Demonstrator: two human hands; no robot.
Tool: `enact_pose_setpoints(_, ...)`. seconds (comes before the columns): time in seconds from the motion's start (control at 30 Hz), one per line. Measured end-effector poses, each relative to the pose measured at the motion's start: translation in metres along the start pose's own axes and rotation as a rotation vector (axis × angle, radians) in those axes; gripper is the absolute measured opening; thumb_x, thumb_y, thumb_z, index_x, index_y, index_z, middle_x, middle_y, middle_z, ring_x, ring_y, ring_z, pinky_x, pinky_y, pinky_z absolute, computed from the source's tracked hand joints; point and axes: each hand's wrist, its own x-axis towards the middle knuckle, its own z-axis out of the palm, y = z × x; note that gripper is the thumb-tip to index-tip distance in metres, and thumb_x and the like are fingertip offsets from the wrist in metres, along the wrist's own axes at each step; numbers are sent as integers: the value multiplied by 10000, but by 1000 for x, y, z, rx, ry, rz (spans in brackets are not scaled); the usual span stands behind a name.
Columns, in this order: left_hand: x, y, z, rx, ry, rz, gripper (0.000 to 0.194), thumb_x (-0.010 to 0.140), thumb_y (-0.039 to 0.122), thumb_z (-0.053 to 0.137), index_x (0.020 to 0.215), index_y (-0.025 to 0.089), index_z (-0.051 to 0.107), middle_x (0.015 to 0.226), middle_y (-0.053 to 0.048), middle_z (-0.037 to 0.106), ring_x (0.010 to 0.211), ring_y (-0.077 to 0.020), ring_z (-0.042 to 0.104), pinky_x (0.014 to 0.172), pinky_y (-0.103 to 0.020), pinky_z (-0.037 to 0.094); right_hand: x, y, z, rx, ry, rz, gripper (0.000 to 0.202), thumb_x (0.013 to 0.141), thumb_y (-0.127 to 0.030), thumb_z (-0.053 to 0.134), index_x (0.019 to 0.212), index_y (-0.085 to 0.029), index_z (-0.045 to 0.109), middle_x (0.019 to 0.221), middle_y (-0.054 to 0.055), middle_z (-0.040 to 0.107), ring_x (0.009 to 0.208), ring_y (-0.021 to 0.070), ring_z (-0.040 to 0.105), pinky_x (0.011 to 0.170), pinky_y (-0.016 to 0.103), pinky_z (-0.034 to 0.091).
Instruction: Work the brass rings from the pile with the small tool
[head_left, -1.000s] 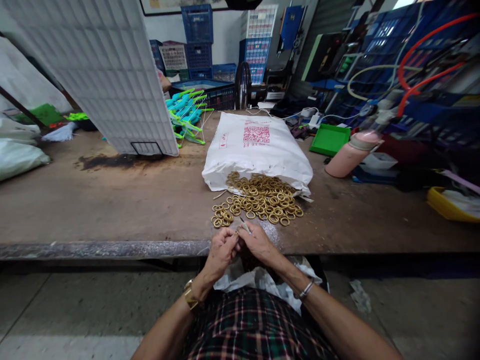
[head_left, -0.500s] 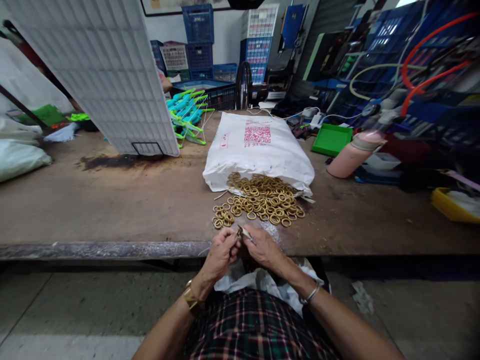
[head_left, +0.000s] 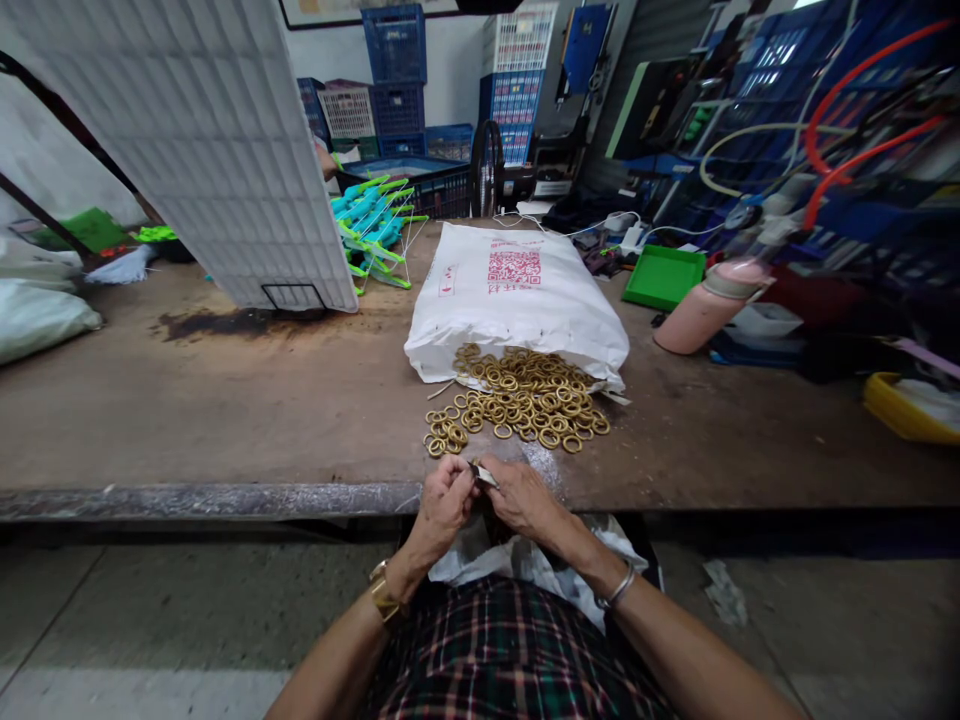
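Observation:
Just over the table's front edge, my left hand [head_left: 444,500] is closed in a pinch, fingertips around a small gold-coloured ring that is mostly hidden. My right hand [head_left: 521,497] is closed on a small knife [head_left: 486,477], its pale flat part showing and its dark end meeting the left fingertips. The two hands are almost touching. Right beyond them lies a heap of gold-coloured rings [head_left: 525,408], several of them loose at the left. They spill from the mouth of a white woven sack [head_left: 465,300] printed in red, lying flat on the table.
The brown table [head_left: 225,400] has a worn front edge. On the left stands a tall white ribbed panel [head_left: 225,150], with teal and green plastic frames [head_left: 379,225] behind it. To the right are a green tray [head_left: 664,277], a pink bottle [head_left: 701,315] and a yellow basket [head_left: 907,410].
The knife has turned in my right hand, showing more of its pale flat side, and its dark end now lies against the left fingertips. Sack and ring heap are unchanged.

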Motion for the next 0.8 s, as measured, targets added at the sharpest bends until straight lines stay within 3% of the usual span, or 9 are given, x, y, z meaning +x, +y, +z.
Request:
enact_pose_setpoints(0.17, -4, 1, -3, -13, -3, -19, 350, 732, 502, 551, 696, 186, 406, 510, 73, 421, 388, -37, 318, 376, -159, 236, 5, -2, -3, -64, -51, 47, 262, 743, -152, 388, 950, -172, 547, 718, 64, 635, 616, 168, 547, 541, 263, 269)
enact_pose_setpoints(0.3, -19, 10, 0, -108, -145, -48, 319, 758, 473, 551, 723, 186, 416, 525, 68, 437, 386, -36, 332, 370, -156, 247, 14, 2, -11, -150, -71, 167, 275, 779, -147, 375, 999, -164, 538, 763, 83, 653, 664, 174, 581, 552, 254, 290)
enact_pose_setpoints(0.4, -25, 16, 2, -244, -221, -81, 305, 757, 454, 568, 734, 188, 421, 544, 59, 463, 379, -38, 337, 349, -156, 244, 26, 4, -18, -216, -7, 205, 245, 795, -143, 378, 986, -164, 531, 765, 77, 651, 674, 168, 587, 566, 246, 297)
enact_pose_setpoints(0.57, -18, 11, -4, -385, -163, -154, 301, 745, 430, 590, 756, 148, 487, 711, 0, 536, 436, -34, 394, 345, -154, 263, 64, 1, -28, -261, 121, 168, 202, 842, -208, 376, 964, -186, 536, 938, 80, 620, 824, 170, 579, 667, 246, 349)
enact_pose_setpoints(0.8, -14, 8, -16, -485, -67, -172, 283, 687, 370, 648, 746, 165, 462, 735, -12, 572, 460, -54, 446, 348, -156, 270, 117, 0, -33, -345, 18, 146, 265, 844, -303, 415, 1055, -205, 543, 1069, 97, 568, 897, 193, 582, 712, 266, 416)
